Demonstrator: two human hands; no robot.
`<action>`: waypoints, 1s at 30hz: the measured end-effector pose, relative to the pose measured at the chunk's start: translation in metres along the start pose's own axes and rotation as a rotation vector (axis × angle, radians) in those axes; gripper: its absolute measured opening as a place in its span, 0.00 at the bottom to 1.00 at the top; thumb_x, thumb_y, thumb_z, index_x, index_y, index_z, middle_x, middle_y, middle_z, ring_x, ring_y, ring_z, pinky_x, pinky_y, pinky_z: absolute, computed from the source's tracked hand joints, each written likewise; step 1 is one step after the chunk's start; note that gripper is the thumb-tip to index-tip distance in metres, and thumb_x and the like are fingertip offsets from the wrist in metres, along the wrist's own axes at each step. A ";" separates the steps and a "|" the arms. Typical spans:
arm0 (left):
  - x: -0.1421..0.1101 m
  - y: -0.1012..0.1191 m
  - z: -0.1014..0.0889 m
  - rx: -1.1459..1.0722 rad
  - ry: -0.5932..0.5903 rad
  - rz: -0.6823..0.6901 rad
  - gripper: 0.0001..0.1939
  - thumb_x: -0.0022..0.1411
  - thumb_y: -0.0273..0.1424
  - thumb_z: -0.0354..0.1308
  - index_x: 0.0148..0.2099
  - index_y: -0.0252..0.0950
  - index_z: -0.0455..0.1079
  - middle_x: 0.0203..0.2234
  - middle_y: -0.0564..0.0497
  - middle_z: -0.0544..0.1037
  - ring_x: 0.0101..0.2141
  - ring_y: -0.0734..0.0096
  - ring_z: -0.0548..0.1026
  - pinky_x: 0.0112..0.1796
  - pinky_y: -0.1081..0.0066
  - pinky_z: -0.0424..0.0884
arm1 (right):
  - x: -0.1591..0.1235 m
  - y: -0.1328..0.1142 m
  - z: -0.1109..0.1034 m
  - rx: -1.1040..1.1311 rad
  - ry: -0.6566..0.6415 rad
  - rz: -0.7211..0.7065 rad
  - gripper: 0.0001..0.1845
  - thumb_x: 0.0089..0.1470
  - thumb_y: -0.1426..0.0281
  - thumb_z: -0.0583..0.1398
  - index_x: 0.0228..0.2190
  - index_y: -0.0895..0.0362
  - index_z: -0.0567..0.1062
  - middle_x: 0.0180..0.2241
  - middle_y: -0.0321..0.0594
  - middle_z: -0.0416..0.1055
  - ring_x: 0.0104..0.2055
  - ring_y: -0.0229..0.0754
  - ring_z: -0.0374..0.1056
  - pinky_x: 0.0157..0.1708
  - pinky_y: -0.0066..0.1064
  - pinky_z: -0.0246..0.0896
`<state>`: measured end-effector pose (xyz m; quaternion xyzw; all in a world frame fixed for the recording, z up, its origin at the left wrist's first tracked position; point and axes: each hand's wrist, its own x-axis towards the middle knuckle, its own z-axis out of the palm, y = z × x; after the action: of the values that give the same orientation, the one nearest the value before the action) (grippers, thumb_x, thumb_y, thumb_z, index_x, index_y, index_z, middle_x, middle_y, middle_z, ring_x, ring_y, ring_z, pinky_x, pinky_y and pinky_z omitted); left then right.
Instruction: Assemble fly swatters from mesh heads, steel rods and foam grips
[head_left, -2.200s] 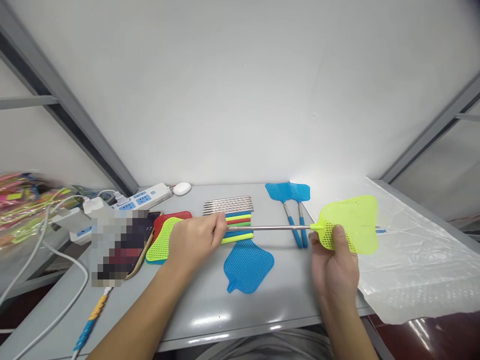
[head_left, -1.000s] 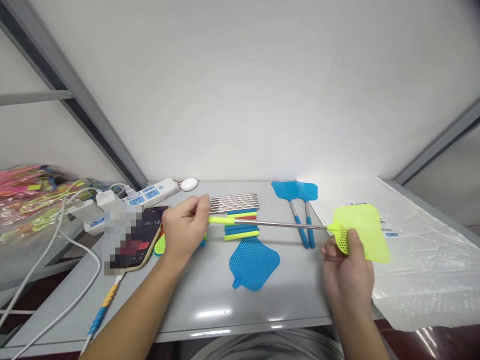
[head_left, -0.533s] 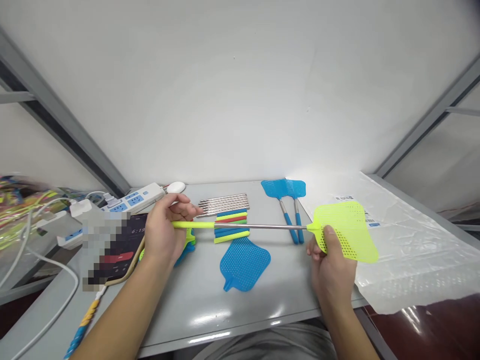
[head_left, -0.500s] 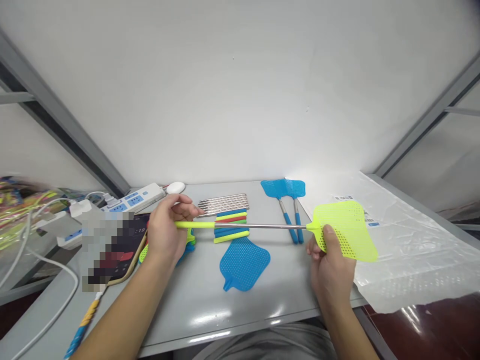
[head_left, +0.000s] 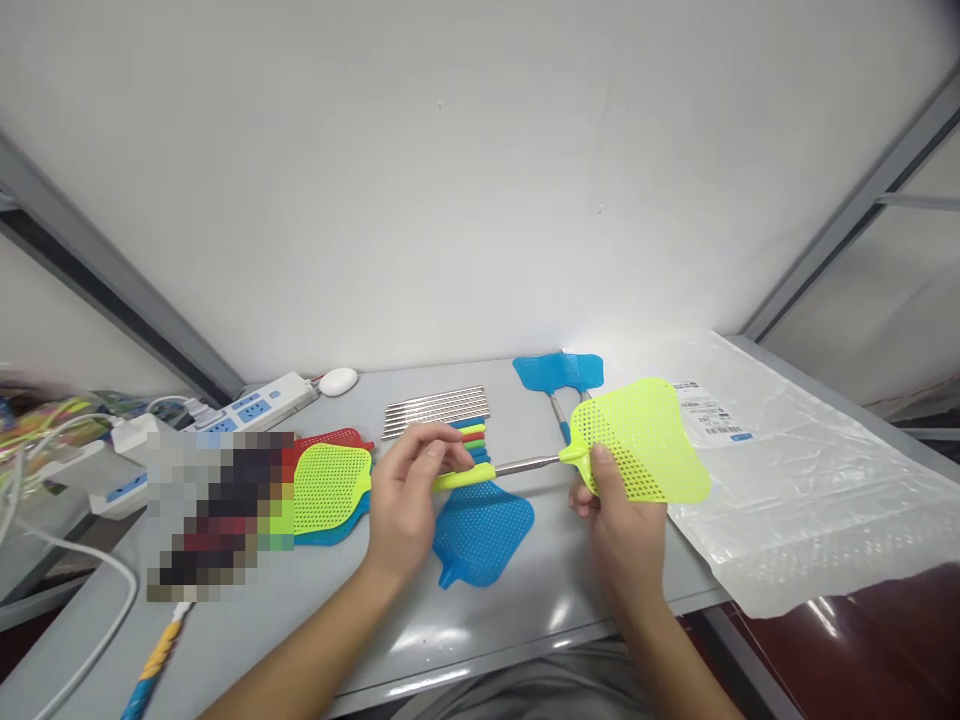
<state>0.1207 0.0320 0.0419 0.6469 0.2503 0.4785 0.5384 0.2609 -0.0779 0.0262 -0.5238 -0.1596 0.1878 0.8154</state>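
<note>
A yellow-green fly swatter with a short steel rod stretches between my hands. My right hand is closed on its perforated head, thumb on top near the neck. At the other end, my left hand is closed round the yellow-green grip, fingers partly curled. Beneath the swatter lies a loose blue swatter head. Behind my left hand are a row of steel rods and several coloured grips, partly hidden. To its left rests a pile of swatter heads, yellow-green, blue and red.
Two blue fly swatters lie at the back of the grey table. A white plastic mailer bag covers the right side. On the left are a power strip, a blurred-out phone, a white mouse-shaped object and cables.
My left hand has moved right, towards my right hand, and the swatter's telescopic rod is now much shorter. Its grip first came into view from inside my left hand. The view has shifted.
</note>
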 end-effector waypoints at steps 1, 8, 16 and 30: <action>-0.001 0.002 -0.001 0.029 0.007 0.038 0.09 0.67 0.34 0.51 0.41 0.38 0.72 0.27 0.51 0.75 0.31 0.68 0.75 0.35 0.68 0.73 | 0.001 0.000 -0.001 0.001 -0.003 0.007 0.15 0.53 0.59 0.66 0.32 0.56 0.71 0.24 0.29 0.63 0.19 0.31 0.59 0.17 0.26 0.55; -0.001 0.008 -0.011 0.539 -0.205 0.368 0.04 0.64 0.30 0.56 0.41 0.38 0.71 0.30 0.52 0.77 0.30 0.72 0.74 0.32 0.72 0.70 | 0.012 -0.002 -0.010 -0.017 -0.046 0.018 0.13 0.54 0.60 0.65 0.34 0.56 0.73 0.25 0.32 0.67 0.22 0.33 0.63 0.22 0.29 0.59; 0.006 -0.003 -0.010 0.903 -0.513 0.385 0.12 0.71 0.35 0.47 0.42 0.38 0.70 0.33 0.49 0.78 0.35 0.65 0.75 0.36 0.68 0.67 | 0.006 0.008 -0.014 -0.301 -0.328 -0.078 0.21 0.60 0.57 0.57 0.50 0.55 0.74 0.51 0.47 0.74 0.52 0.49 0.70 0.54 0.43 0.62; 0.051 0.001 0.085 0.314 -0.171 -0.343 0.21 0.67 0.51 0.39 0.36 0.40 0.59 0.22 0.58 0.60 0.22 0.74 0.61 0.24 0.75 0.59 | 0.027 0.026 -0.067 -1.224 -0.376 -0.607 0.23 0.63 0.62 0.52 0.57 0.55 0.67 0.65 0.52 0.54 0.66 0.57 0.52 0.57 0.56 0.56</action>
<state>0.2172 0.0353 0.0637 0.7090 0.3812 0.2789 0.5236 0.3115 -0.1080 -0.0226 -0.7792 -0.5134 -0.0839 0.3496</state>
